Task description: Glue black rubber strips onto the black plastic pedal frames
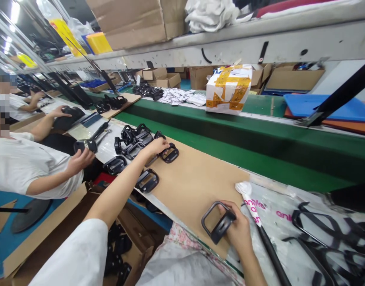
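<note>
My right hand (241,227) grips a black frame-shaped part (219,234), with an open loop and a thicker block on one side, tilted up over the brown cardboard sheet (197,178). My left hand (156,146) reaches across to the far left of the sheet, its fingers closed on the edge of a similar black part (170,159). Another such part (147,180) lies near the sheet's front left edge. A pile of the same parts (134,137) spreads just left of my left hand.
A hammer-like tool with a wrapped white head (244,188) lies to my right, beside black frames (325,238) on plastic. A co-worker's hand (81,159) holds a black part at left. A green conveyor (206,141) runs behind. Below is a carton of black parts (118,246).
</note>
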A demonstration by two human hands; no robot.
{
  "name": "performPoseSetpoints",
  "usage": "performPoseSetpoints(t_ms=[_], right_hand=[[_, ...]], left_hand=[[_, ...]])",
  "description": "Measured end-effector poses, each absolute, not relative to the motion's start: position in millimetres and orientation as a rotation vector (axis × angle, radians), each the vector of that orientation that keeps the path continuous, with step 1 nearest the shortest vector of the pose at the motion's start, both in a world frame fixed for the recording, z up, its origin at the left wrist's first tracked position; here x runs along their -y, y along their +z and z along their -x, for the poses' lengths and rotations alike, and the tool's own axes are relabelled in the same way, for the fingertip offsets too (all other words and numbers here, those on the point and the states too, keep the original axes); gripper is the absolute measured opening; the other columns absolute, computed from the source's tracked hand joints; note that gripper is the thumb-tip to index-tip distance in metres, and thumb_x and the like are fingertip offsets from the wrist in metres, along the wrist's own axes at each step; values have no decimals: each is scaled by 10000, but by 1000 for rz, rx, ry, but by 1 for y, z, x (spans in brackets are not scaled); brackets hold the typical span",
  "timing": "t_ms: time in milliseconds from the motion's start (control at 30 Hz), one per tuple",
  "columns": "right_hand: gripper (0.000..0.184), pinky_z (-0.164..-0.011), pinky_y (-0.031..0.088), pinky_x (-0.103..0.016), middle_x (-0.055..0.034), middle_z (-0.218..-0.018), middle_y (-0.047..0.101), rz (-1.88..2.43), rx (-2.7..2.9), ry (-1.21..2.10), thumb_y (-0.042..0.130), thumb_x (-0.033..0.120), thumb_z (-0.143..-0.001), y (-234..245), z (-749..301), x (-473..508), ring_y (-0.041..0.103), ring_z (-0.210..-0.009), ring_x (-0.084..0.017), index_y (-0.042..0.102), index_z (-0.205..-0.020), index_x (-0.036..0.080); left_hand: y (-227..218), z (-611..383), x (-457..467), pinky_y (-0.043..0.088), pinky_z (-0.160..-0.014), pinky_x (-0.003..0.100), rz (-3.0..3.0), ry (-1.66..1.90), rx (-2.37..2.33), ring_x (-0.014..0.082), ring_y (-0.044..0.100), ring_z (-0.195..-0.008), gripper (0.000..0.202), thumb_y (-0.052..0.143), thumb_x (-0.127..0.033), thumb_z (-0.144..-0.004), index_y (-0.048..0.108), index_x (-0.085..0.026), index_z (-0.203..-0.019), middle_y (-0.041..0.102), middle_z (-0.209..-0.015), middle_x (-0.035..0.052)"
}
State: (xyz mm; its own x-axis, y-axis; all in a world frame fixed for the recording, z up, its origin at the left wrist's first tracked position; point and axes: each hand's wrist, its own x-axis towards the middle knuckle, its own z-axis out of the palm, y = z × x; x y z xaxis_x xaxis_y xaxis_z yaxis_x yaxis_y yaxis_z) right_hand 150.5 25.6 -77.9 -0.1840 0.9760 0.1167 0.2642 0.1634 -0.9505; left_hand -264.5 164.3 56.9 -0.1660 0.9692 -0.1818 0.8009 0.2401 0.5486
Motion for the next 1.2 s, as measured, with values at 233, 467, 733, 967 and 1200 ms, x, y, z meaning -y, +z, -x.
performPoseSetpoints(t_ms=[233, 467, 733, 967, 1200], right_hand=[[389, -702, 569, -294, -78, -933, 794, 1232, 1593, 1124, 677, 578, -987, -79, -150, -25, 752, -808, -258, 757, -1030, 200], [377, -674, 567, -284, -70, -926, 796, 1231, 1610, 1101, 673, 562, -993, -79, -151, -24, 756, -792, -247, 761, -1044, 199], [365, -726, 609, -304, -80, -957, 812, 1226, 1623, 1069, 666, 549, -994, -72, -151, -24, 769, -786, -257, 778, -1046, 205], [379, -703, 600, -294, -88, -961, 808, 1248, 1643, 1077, 669, 565, -984, -76, -152, -25, 768, -790, -256, 777, -1029, 205], [453, -642, 575, -298, -55, -780, 744, 1282, 1640, 1079, 654, 624, -977, -75, -152, -26, 714, -663, -238, 778, -1033, 192]], left_hand=[[32, 259, -176, 563, -692, 309, -1578, 459, -1831, 234, 716, -787, 435, 664, -613, -829, 686, -179, -818, 754, -813, 83], [55, 244, -150, 509, -754, 343, -1703, 507, -1976, 265, 691, -836, 391, 650, -582, -844, 681, -193, -874, 751, -885, 92], [93, 266, -41, 445, -663, 303, -1758, 296, -2161, 231, 677, -734, 388, 666, -595, -836, 716, -243, -992, 753, -864, 29], [63, 279, 28, 454, -670, 323, -1508, 315, -2286, 265, 682, -712, 366, 661, -550, -784, 698, -242, -978, 751, -812, 33], [46, 275, 22, 465, -719, 340, -1445, 380, -2186, 279, 669, -764, 486, 531, -711, -842, 626, -237, -793, 727, -801, 62]])
